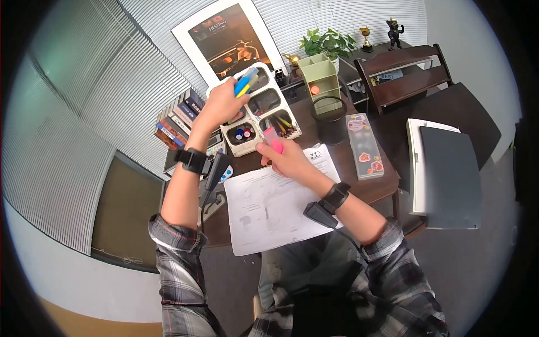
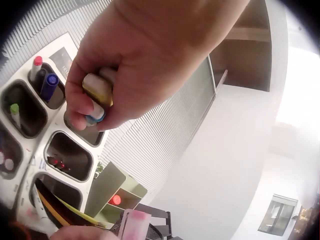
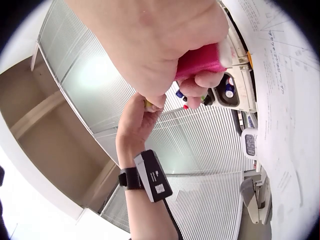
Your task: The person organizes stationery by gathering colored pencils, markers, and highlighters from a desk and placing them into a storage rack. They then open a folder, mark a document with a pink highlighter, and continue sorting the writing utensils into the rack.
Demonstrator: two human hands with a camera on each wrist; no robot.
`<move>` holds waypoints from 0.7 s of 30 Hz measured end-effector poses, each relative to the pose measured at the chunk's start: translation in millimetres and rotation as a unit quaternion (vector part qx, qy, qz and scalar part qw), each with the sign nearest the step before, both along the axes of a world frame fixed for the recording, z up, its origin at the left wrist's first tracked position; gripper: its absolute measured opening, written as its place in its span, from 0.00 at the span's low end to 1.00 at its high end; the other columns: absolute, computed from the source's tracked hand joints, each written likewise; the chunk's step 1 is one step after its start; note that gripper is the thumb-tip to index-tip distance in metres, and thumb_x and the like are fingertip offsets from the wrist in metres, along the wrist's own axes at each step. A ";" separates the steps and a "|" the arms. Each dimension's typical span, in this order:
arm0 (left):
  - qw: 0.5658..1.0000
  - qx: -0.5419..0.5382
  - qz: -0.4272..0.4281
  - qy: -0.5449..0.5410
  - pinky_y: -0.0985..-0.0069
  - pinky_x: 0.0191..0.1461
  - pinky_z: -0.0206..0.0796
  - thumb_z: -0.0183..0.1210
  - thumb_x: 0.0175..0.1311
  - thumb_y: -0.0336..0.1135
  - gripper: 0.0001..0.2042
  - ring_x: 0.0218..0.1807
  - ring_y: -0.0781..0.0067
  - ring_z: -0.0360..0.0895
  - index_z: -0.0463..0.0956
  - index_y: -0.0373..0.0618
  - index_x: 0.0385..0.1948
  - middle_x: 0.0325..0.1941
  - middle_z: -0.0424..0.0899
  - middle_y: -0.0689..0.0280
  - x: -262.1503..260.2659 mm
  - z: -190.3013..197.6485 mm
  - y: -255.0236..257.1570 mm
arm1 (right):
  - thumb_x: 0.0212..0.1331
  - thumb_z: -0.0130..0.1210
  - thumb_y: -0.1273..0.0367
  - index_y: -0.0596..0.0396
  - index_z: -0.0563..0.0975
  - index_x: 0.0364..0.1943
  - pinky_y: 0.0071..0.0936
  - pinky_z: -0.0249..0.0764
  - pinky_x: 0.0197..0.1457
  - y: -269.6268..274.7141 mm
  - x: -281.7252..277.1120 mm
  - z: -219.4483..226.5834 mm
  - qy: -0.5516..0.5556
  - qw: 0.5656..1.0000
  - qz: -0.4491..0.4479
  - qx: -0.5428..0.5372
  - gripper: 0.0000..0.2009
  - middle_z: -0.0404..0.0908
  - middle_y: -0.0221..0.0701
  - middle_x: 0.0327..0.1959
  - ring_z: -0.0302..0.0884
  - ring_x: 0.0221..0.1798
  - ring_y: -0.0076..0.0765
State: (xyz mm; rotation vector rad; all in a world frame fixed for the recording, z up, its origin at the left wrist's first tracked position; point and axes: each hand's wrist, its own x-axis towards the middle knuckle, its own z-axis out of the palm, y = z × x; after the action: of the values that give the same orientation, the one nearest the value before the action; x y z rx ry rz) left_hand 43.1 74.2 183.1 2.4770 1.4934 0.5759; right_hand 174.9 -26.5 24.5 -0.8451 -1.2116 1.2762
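Note:
Raised over the white desk organizer, my left hand grips a blue highlighter and a yellow highlighter together. Their ends poke out between thumb and fingers in the left wrist view. My right hand holds a pink highlighter at the organizer's near right side, over the papers' upper edge. The fingers wrap around its pink body in the right wrist view. Within the organizer's compartments stand a red-capped marker, a blue marker, a green-tipped pen and several pencils.
Printed papers cover the desk's front. Right of them lie a stickered pencil case and a black mesh cup; a green divided holder stands behind. Books line the left, and a framed poster leans at the back.

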 end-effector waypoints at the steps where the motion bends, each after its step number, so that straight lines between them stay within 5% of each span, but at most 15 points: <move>1: 0.999 0.020 0.002 0.026 0.76 0.25 0.73 0.62 0.62 0.37 0.19 0.24 0.72 0.82 0.71 0.33 0.48 0.29 0.83 0.58 4.6 -0.9 7.8 | 0.65 0.59 0.54 0.58 0.81 0.37 0.20 0.64 0.21 -0.1 0.6 0.9 -0.017 1.000 -0.001 0.000 0.18 0.81 0.26 0.24 0.70 0.19 0.17; 8: 0.998 -0.007 0.032 0.060 0.75 0.25 0.75 0.64 0.60 0.35 0.20 0.24 0.72 0.84 0.73 0.32 0.50 0.31 0.84 0.57 16.6 3.3 21.4 | 0.64 0.59 0.53 0.59 0.82 0.34 0.24 0.69 0.28 0.1 0.6 0.7 -0.055 0.998 0.000 0.031 0.20 0.82 0.27 0.22 0.74 0.24 0.20; 10: 0.999 0.010 0.033 0.038 0.68 0.35 0.78 0.66 0.58 0.36 0.18 0.26 0.66 0.86 0.75 0.32 0.45 0.30 0.85 0.51 18.0 2.2 19.2 | 0.64 0.59 0.53 0.59 0.82 0.35 0.24 0.70 0.29 1.4 -0.4 -1.7 -0.056 0.998 0.001 0.037 0.20 0.82 0.27 0.23 0.75 0.25 0.21; 13: 0.998 0.026 0.030 0.052 0.74 0.27 0.76 0.66 0.59 0.34 0.19 0.23 0.72 0.84 0.76 0.35 0.50 0.31 0.85 0.58 19.6 1.5 26.4 | 0.64 0.59 0.53 0.59 0.82 0.35 0.24 0.71 0.31 1.6 1.2 -1.3 -0.064 0.997 0.002 0.042 0.20 0.82 0.28 0.23 0.77 0.27 0.22; 17: 0.992 0.060 0.012 0.109 0.72 0.30 0.77 0.66 0.58 0.33 0.18 0.21 0.70 0.84 0.78 0.36 0.50 0.31 0.85 0.54 23.0 -1.3 39.8 | 0.63 0.59 0.53 0.59 0.82 0.35 0.25 0.72 0.32 -2.0 3.0 2.5 -0.065 0.997 0.000 0.039 0.20 0.82 0.29 0.23 0.78 0.27 0.22; 20: 0.977 0.119 0.017 0.179 0.64 0.39 0.78 0.64 0.56 0.33 0.16 0.28 0.56 0.86 0.80 0.36 0.45 0.32 0.85 0.47 27.0 -11.3 56.3 | 0.63 0.60 0.53 0.60 0.82 0.34 0.25 0.73 0.32 -2.5 3.7 3.9 -0.070 0.997 0.001 0.043 0.20 0.83 0.29 0.23 0.79 0.27 0.23; 21: 0.964 0.149 0.028 0.221 0.59 0.46 0.77 0.61 0.55 0.32 0.14 0.37 0.49 0.84 0.81 0.36 0.42 0.36 0.84 0.43 28.1 -15.0 63.0 | 0.63 0.60 0.53 0.60 0.82 0.34 0.25 0.73 0.32 -1.8 2.3 3.3 -0.069 0.997 -0.001 0.041 0.20 0.83 0.29 0.23 0.79 0.27 0.23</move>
State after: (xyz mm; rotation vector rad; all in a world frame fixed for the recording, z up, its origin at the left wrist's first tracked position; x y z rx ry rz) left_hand 71.2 137.3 168.2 2.9521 1.7434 0.2809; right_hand 177.1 -28.4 27.8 -0.8865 -1.3636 1.1747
